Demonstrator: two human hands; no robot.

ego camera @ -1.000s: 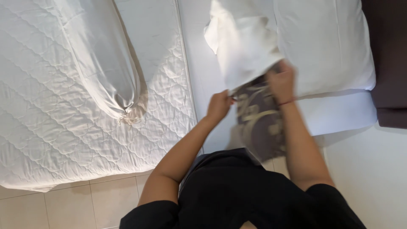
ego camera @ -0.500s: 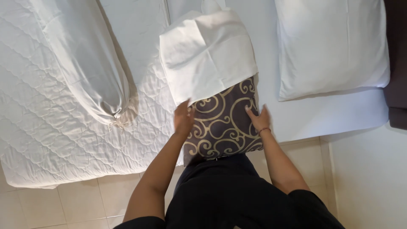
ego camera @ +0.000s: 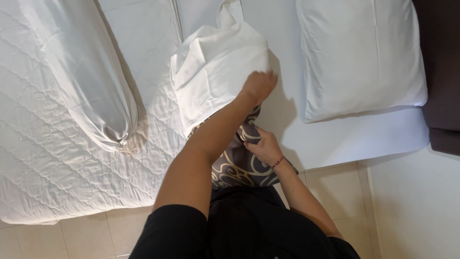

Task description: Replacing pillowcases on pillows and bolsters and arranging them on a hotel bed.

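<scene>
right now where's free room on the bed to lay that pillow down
Bare sheet lies between the white case and the pillow. The quilted mattress below the bolster is free. Crowded around both hands.

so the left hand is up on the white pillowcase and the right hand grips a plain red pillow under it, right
Not quite. In the head view the left hand is on the white pillowcase, but the pillow that the right hand grips is grey-brown with cream swirl patterns, not plain red.

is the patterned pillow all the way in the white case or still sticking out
Partly out. The white pillowcase covers the patterned pillow's upper part; its lower end shows bare below, where the right hand grips it.
</scene>
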